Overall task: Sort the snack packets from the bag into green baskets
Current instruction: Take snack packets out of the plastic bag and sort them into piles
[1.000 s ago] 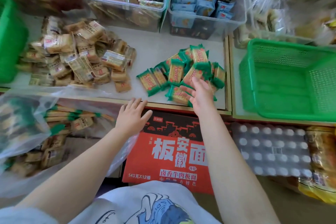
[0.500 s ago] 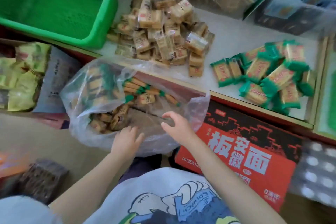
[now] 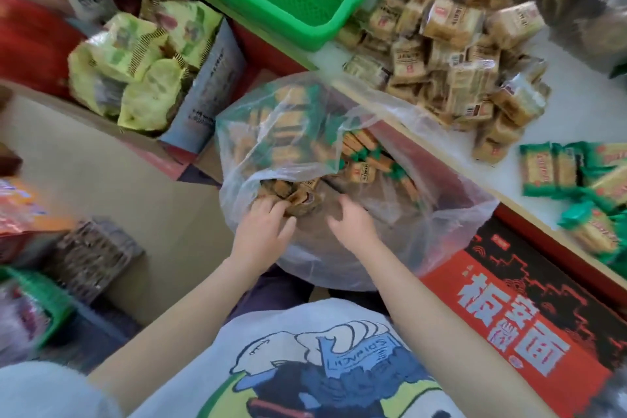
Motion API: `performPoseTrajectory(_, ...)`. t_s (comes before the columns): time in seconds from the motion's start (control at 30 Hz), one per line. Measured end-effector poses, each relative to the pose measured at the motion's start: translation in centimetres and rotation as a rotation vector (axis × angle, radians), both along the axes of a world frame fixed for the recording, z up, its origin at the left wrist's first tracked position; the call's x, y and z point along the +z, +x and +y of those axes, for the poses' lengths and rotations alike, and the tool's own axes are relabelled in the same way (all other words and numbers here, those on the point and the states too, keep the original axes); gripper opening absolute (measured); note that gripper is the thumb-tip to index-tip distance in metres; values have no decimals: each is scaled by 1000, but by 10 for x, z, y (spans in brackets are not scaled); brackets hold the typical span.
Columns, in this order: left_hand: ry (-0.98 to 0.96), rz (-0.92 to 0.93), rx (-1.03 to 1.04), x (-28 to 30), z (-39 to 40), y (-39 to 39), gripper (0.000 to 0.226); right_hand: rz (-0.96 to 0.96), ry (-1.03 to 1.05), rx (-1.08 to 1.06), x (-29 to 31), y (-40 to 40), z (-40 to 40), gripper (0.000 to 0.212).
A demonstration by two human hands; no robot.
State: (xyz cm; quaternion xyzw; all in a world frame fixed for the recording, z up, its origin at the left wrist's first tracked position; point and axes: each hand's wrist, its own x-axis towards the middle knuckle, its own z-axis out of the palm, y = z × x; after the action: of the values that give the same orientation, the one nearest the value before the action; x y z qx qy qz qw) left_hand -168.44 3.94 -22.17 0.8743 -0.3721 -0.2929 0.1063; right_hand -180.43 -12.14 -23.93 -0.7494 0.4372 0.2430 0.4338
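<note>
A clear plastic bag (image 3: 441, 224) stands open in front of me, holding brown and green-ended snack packets (image 3: 363, 173). My left hand (image 3: 263, 231) reaches into the bag's mouth, its fingers curled round brown packets (image 3: 300, 198). My right hand (image 3: 351, 224) is inside the bag beside it, fingers loosely bent, holding nothing that I can see. A green basket (image 3: 305, 20) sits on the white shelf at the top. A heap of brown packets (image 3: 451, 54) lies on the shelf right of the basket, and a group of green packets (image 3: 576, 176) at the far right.
A red and black noodle carton (image 3: 529, 309) lies below the shelf at right. A cardboard box with yellow-green packs (image 3: 142, 61) stands at upper left. A dark woven block (image 3: 91, 258) and a green tray edge (image 3: 40, 299) lie at lower left.
My view has swung left and down from the shelf to the bag. My right hand left the green packets and entered the bag; my left hand went in and closed on brown packets.
</note>
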Motion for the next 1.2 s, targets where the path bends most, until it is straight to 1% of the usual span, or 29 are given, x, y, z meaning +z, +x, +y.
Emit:
performPoseTrajectory(0.03,20,2,-8,-1,3,6,62,-48,9,17,-6,16,4,60)
performPoseTrajectory(0.1,27,24,-23,-3,9,12,68,-98,0,91,-18,41,13,70)
performPoseTrajectory(0.17,6,59,-31,-2,13,15,72,-65,-2,125,-32,54,21,66)
performPoseTrajectory(0.23,-3,96,-34,-1,14,16,74,-25,-10,133,-37,56,23,54)
performPoseTrajectory(0.3,9,129,-25,-1,14,16,66,-68,34,38,-34,48,20,40)
performPoseTrajectory(0.37,1,163,-12,1,11,18,50,-92,96,-139,-17,36,11,25)
performPoseTrajectory(0.43,-50,234,61,8,-1,17,40,-110,156,-334,7,22,-2,30)
performPoseTrajectory(0.5,-99,406,283,19,-21,15,37,-192,230,-495,34,9,-16,30)
performPoseTrajectory(0.57,-135,670,532,36,-50,13,42,-296,318,-616,59,-2,-30,20)
performPoseTrajectory(0.6,-146,810,617,45,-67,11,43,-343,349,-656,72,-6,-37,21)
performPoseTrajectory(0.67,-182,1072,724,64,-100,10,41,-437,335,-661,95,-11,-52,31)
performPoseTrajectory(0.7,-211,1171,745,73,-115,10,42,-472,306,-642,108,-14,-59,33)
performPoseTrajectory(0.77,-264,1254,712,87,-143,9,41,-534,279,-619,127,-21,-72,31)
performPoseTrajectory(0.83,-323,1253,663,99,-167,6,36,-604,297,-669,143,-28,-85,34)
performPoseTrajectory(0.9,-362,1251,607,108,-188,4,37,-646,305,-799,151,-35,-97,42)
performPoseTrajectory(0.97,-376,1253,519,116,-206,-1,39,-646,336,-922,156,-43,-109,45)
performPoseTrajectory(1.0,-378,1247,476,118,-214,-3,40,-629,371,-959,157,-47,-114,41)
performPoseTrajectory(1.07,-382,1207,421,122,-229,-9,41,-590,410,-956,157,-55,-126,28)
performPoseTrajectory(1.1,-391,1150,396,123,-236,-12,39,-577,405,-943,156,-58,-132,23)
performPoseTrajectory(1.13,-399,1047,358,123,-242,-15,37,-559,382,-944,154,-60,-140,19)
performPoseTrajectory(1.2,-365,738,250,111,-250,-17,38,-504,297,-978,150,-60,-155,19)
